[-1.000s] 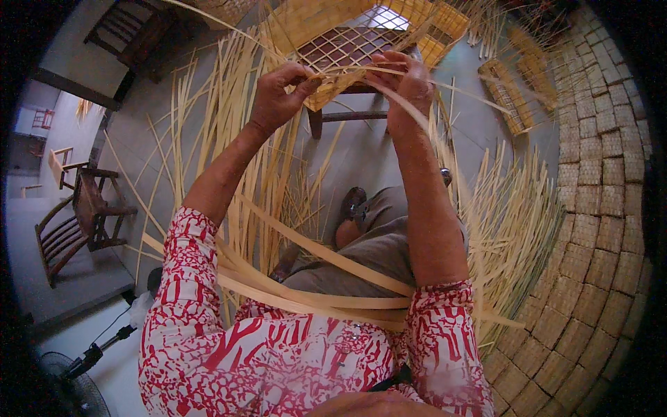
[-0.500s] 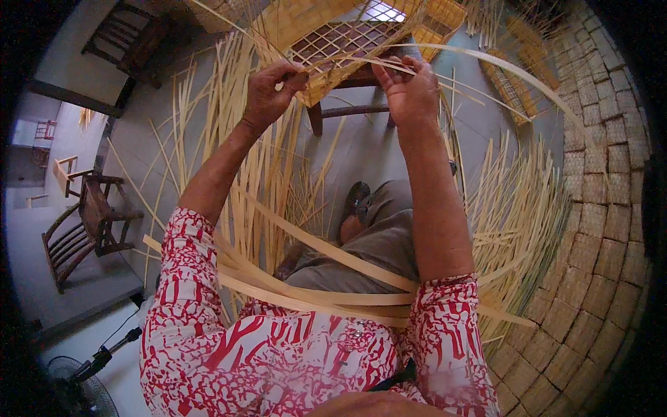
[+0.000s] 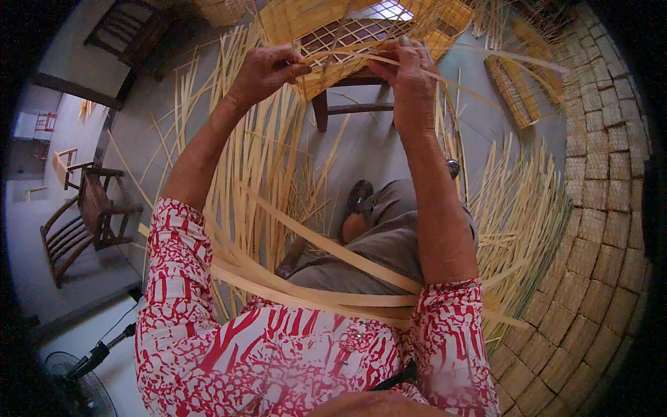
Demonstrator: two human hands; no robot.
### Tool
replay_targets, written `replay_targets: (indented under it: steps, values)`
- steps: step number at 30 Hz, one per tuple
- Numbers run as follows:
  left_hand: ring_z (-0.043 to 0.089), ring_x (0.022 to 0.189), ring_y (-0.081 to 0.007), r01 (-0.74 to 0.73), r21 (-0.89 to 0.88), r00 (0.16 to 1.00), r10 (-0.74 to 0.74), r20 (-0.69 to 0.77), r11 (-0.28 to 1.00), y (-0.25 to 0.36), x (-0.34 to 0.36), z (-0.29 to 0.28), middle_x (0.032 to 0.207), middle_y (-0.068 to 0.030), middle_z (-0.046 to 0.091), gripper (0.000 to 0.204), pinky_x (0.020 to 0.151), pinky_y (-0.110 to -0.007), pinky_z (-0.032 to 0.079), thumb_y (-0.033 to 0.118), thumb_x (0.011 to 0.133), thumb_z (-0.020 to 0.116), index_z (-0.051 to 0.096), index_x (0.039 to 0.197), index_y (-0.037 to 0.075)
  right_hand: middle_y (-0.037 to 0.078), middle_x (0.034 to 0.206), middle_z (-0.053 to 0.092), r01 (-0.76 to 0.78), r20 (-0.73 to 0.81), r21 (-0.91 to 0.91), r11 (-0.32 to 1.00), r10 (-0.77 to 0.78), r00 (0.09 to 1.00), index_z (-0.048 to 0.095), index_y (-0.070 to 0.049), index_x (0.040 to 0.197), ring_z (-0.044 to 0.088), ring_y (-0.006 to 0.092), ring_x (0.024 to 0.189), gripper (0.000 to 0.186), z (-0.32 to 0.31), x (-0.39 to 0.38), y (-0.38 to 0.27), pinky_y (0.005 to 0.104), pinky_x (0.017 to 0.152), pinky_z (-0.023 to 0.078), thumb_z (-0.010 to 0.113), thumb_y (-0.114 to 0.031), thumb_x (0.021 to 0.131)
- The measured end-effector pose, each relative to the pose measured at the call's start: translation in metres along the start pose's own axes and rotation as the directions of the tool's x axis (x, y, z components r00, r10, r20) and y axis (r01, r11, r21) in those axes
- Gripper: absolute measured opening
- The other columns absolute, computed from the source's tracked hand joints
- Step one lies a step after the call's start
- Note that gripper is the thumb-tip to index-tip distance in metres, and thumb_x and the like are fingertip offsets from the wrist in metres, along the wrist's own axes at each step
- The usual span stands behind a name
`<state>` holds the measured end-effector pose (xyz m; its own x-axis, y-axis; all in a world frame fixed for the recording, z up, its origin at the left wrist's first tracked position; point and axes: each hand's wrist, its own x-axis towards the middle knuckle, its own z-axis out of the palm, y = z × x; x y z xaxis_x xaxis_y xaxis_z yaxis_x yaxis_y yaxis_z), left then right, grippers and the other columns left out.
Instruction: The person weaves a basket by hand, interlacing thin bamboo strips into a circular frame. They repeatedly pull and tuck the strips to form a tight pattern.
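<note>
An open lattice piece of woven yellow bamboo (image 3: pixel 313 83) rests on a dark wooden stool (image 3: pixel 354 109) at the top centre. My left hand (image 3: pixel 274 73) pinches a thin pale bamboo strip at the weave's near left edge. My right hand (image 3: pixel 406 73) is at the near right edge, its fingers closed on the same long strip (image 3: pixel 354 54), which runs on out to the right. Wide loose strips (image 3: pixel 326 247) lie across my lap, over my grey trousers (image 3: pixel 385 247).
Long split strips (image 3: pixel 222 139) lie heaped either side of me. Dark chairs (image 3: pixel 97 208) stand left, a fan (image 3: pixel 76 382) lower left. Narrow woven pieces (image 3: pixel 511 90) lie upper right, beside a paved-looking expanse of small woven blocks (image 3: pixel 597 243) along the right.
My left hand has moved up and to the left along the edge. My right hand has risen slightly and turned. The long strip's free end on the right has swung up, then shifted.
</note>
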<state>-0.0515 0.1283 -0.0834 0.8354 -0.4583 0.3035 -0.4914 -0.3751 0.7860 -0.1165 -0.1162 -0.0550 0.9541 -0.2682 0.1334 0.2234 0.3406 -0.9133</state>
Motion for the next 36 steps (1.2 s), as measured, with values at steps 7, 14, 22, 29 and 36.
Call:
replay_targets:
  steps: [7, 14, 22, 29, 36]
  values:
    - [0.068, 0.068, -0.0097, -0.036, 0.075, 0.988, 0.025, 0.15, 0.996, -0.006, 0.006, -0.011, 0.078, -0.0052, 0.07, 0.014, 0.063, -0.026, 0.057, 0.017, 0.09, 0.068, 0.068, 0.093, 0.003, 0.007, 0.1, 0.063, 0.144, 0.214, -0.15, 0.978, -0.11, 0.971, 0.058, -0.002, 0.113, 0.061, 0.0165, 0.092, 0.04, 0.004, -0.006, 0.001, 0.0287, 0.079, 0.052, 0.06, -0.037, 0.095]
    - [0.062, 0.057, -0.0081, 0.049, 0.2, 0.965, -0.098, 0.244, 0.979, 0.004, 0.01, -0.041, 0.067, -0.0027, 0.064, 0.02, 0.052, -0.023, 0.048, 0.022, 0.086, 0.074, 0.07, 0.089, 0.003, 0.006, 0.101, 0.064, -0.424, 0.087, -0.196, 0.884, 0.447, 0.891, 0.061, -0.009, 0.112, 0.063, 0.0177, 0.089, 0.04, -0.021, 0.004, 0.019, 0.0325, 0.079, 0.051, 0.066, -0.042, 0.09]
    - [0.05, 0.055, -0.001, 0.039, -0.127, 0.97, -0.067, -0.232, 0.991, 0.001, -0.016, -0.008, 0.065, 0.0039, 0.06, 0.014, 0.049, -0.019, 0.04, 0.016, 0.087, 0.072, 0.072, 0.095, 0.005, 0.007, 0.089, 0.064, -0.319, 0.233, 0.513, 0.797, 0.228, 0.945, 0.06, -0.005, 0.098, 0.063, 0.02, 0.082, 0.015, -0.058, 0.084, 0.053, 0.0317, 0.075, 0.055, 0.061, -0.019, 0.093]
    - [0.05, 0.055, -0.0007, -0.058, -0.102, 0.959, 0.027, -0.281, 0.993, -0.019, -0.023, 0.001, 0.061, 0.0041, 0.058, 0.011, 0.049, -0.019, 0.039, 0.014, 0.085, 0.073, 0.072, 0.091, 0.004, 0.008, 0.083, 0.064, -0.216, -0.018, 0.599, 0.771, 0.283, 0.959, 0.06, -0.004, 0.093, 0.063, 0.0233, 0.079, 0.014, -0.05, 0.079, 0.085, 0.0358, 0.071, 0.055, 0.051, -0.013, 0.098]
    - [0.06, 0.079, -0.0124, -0.025, 0.141, 0.865, 0.093, -0.494, 0.99, -0.023, -0.043, -0.008, 0.103, -0.0063, 0.059, 0.052, 0.065, -0.027, 0.049, 0.015, 0.078, 0.081, 0.055, 0.122, 0.004, 0.015, 0.099, 0.066, -0.323, -0.066, 0.523, 0.789, 0.415, 0.907, 0.061, 0.003, 0.098, 0.065, 0.0265, 0.089, 0.015, -0.02, 0.055, 0.064, 0.0341, 0.084, 0.056, 0.059, -0.011, 0.092]
